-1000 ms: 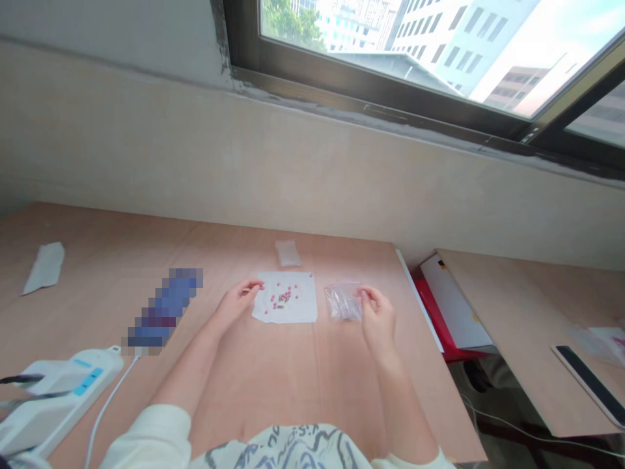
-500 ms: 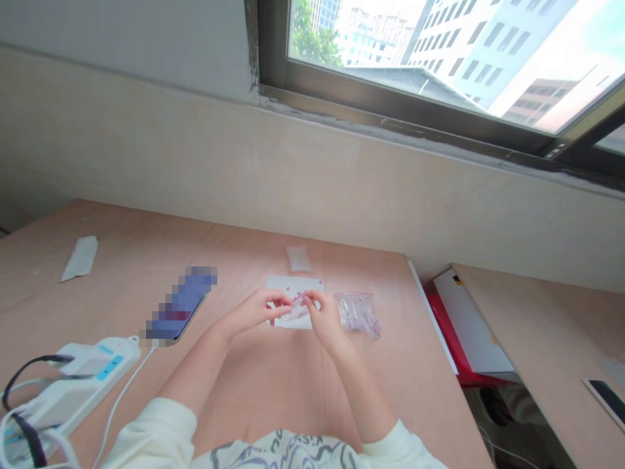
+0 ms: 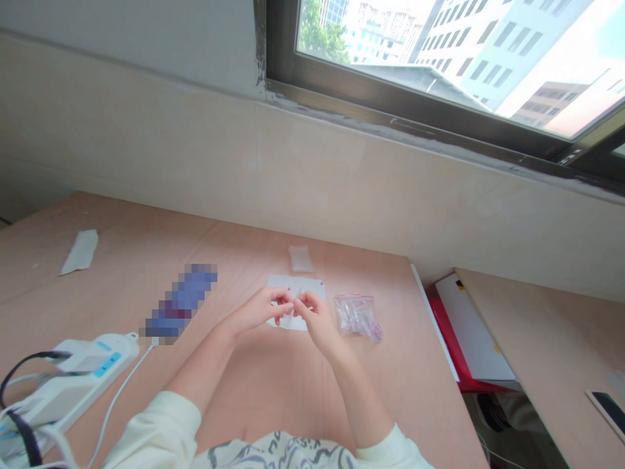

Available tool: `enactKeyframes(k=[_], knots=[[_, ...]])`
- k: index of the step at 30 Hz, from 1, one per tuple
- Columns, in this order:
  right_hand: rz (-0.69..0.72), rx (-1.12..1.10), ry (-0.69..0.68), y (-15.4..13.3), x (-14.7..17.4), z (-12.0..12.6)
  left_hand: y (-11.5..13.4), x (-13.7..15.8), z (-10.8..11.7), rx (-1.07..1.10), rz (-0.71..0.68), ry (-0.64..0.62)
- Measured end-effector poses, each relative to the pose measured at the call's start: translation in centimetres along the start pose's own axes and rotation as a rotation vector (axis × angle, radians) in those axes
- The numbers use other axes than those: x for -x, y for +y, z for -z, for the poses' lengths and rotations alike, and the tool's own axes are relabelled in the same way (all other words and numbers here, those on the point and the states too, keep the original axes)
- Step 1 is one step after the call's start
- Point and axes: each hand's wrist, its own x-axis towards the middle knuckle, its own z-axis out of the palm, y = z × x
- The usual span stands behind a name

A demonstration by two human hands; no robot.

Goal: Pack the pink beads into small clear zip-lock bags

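Note:
Over a white sheet of paper (image 3: pixel 316 286), my left hand (image 3: pixel 266 308) and my right hand (image 3: pixel 314 316) meet at the fingertips. Thumb and fingers of each hand are pinched together. Whatever lies between them is too small and too hidden to name. A few tiny dark pink pieces dot the paper just beyond the fingers. To the right of my right hand lies a clear zip bag (image 3: pixel 357 316) with a pink seal and crumpled clear contents. Behind the paper rests a smaller clear bag (image 3: pixel 299 258) with whitish contents.
At left are a phone (image 3: pixel 180 306) with a white cable, a white power strip (image 3: pixel 73 384) with plugs, and a paper scrap (image 3: pixel 81 252). A second desk (image 3: pixel 547 345) stands right across a gap, bearing another phone (image 3: pixel 608 413). Wall and window rise behind.
My fingertips have drawn together, and my right hand has shifted slightly left. The clear film and pink pieces seen between the fingers before are now mostly hidden. The view has tilted slightly.

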Motion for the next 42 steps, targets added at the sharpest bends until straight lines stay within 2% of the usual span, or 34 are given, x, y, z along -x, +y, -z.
enactKeyframes(k=[4, 12, 18, 21, 23, 26, 28, 30, 34, 37, 39, 42], knots=[[-0.041, -0.011, -0.011, -0.2, -0.1, 0.3, 0.5, 0.3, -0.1, 0.029, 0.004, -0.037], [-0.048, 0.174, -0.019, -0.1, -0.3, 0.0, 0.7, 0.4, -0.4, 0.055, 0.063, -0.014], [-0.110, 0.164, 0.044, -0.7, -0.3, -0.2, 1.3, 0.6, -0.6, 0.134, 0.089, -0.025], [-0.106, 0.193, 0.105, -1.0, -0.2, -0.5, 1.0, 0.4, -0.7, 0.161, 0.097, 0.021], [-0.097, 0.241, 0.175, -1.0, -0.2, -0.4, 0.7, 0.1, -0.6, 0.141, 0.088, 0.109], [-0.097, 0.299, 0.247, -0.8, -0.1, 0.0, 0.4, -0.1, -0.3, 0.056, 0.071, 0.270], [-0.118, 0.322, 0.259, -0.7, -0.1, 0.3, 0.3, -0.2, -0.3, -0.041, 0.058, 0.291], [-0.132, 0.290, 0.231, -0.7, 0.0, 0.3, 0.4, -0.2, -0.6, -0.131, 0.041, 0.273], [-0.180, 0.043, 0.074, -0.3, -0.1, -0.3, 0.8, 0.0, -1.5, -0.249, -0.044, 0.271], [-0.229, -0.009, 0.086, 0.7, -0.5, -0.6, 1.1, 0.5, -1.6, -0.284, -0.109, 0.268], [-0.241, -0.042, 0.093, 1.2, -0.7, -0.4, 1.0, 1.0, -1.1, -0.237, -0.099, 0.232], [-0.208, -0.157, 0.104, 1.3, -0.6, 0.2, 0.2, 1.8, 0.0, -0.105, 0.009, 0.232]])
